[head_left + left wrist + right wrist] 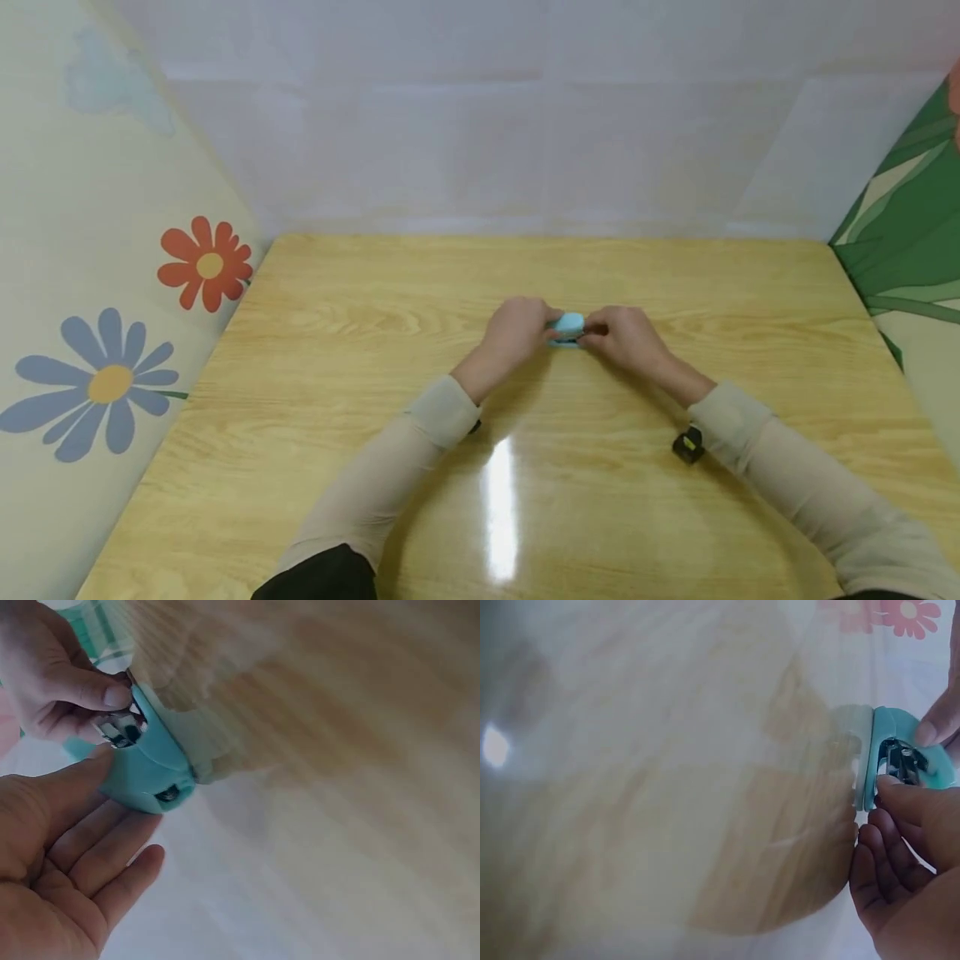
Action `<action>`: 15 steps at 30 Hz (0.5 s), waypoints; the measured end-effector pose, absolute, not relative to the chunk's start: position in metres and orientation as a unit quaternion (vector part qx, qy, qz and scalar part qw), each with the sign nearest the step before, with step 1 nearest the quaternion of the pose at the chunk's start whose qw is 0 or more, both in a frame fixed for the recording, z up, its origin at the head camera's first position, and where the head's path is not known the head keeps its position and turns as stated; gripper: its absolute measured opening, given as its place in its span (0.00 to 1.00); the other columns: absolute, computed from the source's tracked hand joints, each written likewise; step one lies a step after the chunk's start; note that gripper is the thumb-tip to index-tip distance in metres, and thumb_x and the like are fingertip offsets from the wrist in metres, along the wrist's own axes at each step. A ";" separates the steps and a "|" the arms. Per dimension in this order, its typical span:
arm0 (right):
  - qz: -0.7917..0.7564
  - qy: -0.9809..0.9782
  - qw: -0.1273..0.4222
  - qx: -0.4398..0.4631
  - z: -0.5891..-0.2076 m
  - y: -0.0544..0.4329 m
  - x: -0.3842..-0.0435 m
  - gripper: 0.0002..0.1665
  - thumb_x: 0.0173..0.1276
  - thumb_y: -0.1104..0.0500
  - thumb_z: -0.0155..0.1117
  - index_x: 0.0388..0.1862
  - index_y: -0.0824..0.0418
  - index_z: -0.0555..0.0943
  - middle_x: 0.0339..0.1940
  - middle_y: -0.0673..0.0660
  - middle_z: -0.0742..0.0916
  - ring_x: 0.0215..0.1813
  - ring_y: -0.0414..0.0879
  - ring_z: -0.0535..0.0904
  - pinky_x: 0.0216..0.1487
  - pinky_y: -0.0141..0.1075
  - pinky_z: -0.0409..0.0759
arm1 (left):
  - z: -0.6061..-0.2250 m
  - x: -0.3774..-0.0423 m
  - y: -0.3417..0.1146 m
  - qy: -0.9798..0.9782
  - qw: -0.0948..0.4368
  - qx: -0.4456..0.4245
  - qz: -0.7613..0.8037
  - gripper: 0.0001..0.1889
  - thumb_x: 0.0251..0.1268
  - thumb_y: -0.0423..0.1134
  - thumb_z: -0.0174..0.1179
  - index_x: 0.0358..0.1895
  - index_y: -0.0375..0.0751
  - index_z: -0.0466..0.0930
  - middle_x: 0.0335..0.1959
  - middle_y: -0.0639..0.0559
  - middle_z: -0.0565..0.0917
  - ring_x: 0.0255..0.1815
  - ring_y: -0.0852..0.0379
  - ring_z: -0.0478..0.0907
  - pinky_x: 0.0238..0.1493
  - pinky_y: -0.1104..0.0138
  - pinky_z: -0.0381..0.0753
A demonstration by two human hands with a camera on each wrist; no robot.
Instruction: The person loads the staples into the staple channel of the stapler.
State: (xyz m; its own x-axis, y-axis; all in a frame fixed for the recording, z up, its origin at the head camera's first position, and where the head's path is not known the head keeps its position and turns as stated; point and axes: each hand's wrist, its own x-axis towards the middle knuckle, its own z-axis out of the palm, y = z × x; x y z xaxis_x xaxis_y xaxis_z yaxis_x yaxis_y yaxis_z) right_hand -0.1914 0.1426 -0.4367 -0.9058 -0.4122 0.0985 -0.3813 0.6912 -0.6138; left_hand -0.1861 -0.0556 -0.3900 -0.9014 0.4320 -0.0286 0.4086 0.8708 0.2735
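Note:
A small turquoise stapler [567,326] sits on the table between both hands, its metal inner parts showing in the two wrist views. My left hand [519,331] pinches the turquoise body [142,776] from one side, thumb on one face and fingers on the other. From the opposite end my right hand [628,337] pinches the stapler, its thumb at the metal part [904,761]. In the right wrist view, the curled lower fingers [889,859] of that hand rest at the tabletop. Its far fingertips are partly hidden behind the stapler.
The wood-grain table [337,333] is glossy and reflects a light near its front. A white sheet-covered wall [450,158] rises behind it. Panels with painted flowers [109,384] and green leaves [907,208] flank it. A dark wrist device [688,446] hangs by the right cuff.

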 end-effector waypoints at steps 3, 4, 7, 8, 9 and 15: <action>-0.331 0.918 0.017 -0.218 -0.438 0.141 -0.191 0.09 0.63 0.60 0.75 0.40 0.63 0.90 0.37 0.60 0.92 0.38 0.51 0.87 0.44 0.46 0.85 | -0.388 -0.184 -0.048 0.972 0.041 0.218 0.075 0.08 0.67 0.42 0.68 0.45 0.49 0.91 0.43 0.49 0.91 0.42 0.51 0.88 0.41 0.60 0.88; -0.332 0.918 0.016 -0.218 -0.438 0.141 -0.190 0.09 0.63 0.60 0.75 0.40 0.63 0.90 0.37 0.60 0.92 0.38 0.51 0.87 0.44 0.46 0.85 | -0.387 -0.183 -0.046 0.973 0.038 0.220 0.056 0.05 0.68 0.41 0.67 0.42 0.47 0.91 0.40 0.49 0.91 0.39 0.51 0.87 0.38 0.59 0.87; -0.335 0.917 0.011 -0.217 -0.437 0.140 -0.191 0.08 0.62 0.61 0.75 0.39 0.64 0.90 0.36 0.60 0.92 0.38 0.51 0.87 0.44 0.46 0.85 | -0.385 -0.180 -0.040 0.974 0.023 0.226 0.009 0.05 0.69 0.37 0.65 0.34 0.43 0.88 0.34 0.49 0.90 0.34 0.52 0.86 0.33 0.60 0.87; -0.335 0.917 0.009 -0.217 -0.436 0.140 -0.192 0.08 0.62 0.61 0.76 0.39 0.64 0.90 0.36 0.60 0.92 0.38 0.52 0.87 0.44 0.46 0.85 | -0.384 -0.180 -0.038 0.973 0.019 0.231 -0.003 0.06 0.69 0.35 0.64 0.33 0.42 0.87 0.33 0.48 0.89 0.34 0.52 0.86 0.32 0.61 0.87; -0.335 0.917 0.009 -0.216 -0.435 0.139 -0.192 0.09 0.62 0.61 0.76 0.39 0.64 0.90 0.36 0.60 0.92 0.38 0.52 0.88 0.45 0.46 0.85 | -0.383 -0.179 -0.037 0.972 0.016 0.235 -0.012 0.06 0.69 0.33 0.63 0.33 0.41 0.87 0.32 0.48 0.89 0.33 0.52 0.86 0.32 0.61 0.87; -0.337 0.918 0.032 -0.205 -0.433 0.139 -0.192 0.09 0.64 0.61 0.74 0.41 0.64 0.90 0.38 0.60 0.92 0.39 0.51 0.87 0.45 0.45 0.86 | -0.386 -0.182 -0.047 0.972 0.038 0.219 0.082 0.05 0.67 0.37 0.67 0.42 0.45 0.90 0.40 0.49 0.91 0.40 0.52 0.87 0.42 0.61 0.87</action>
State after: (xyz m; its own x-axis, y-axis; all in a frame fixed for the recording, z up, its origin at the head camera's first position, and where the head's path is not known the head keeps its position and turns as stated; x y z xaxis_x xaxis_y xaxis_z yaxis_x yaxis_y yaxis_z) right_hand -0.1917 0.1393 -0.4329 -0.9136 -0.3986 0.0804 -0.3562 0.6888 -0.6314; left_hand -0.1822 -0.0471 -0.3864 -0.9013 0.4314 -0.0379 0.4191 0.8909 0.1753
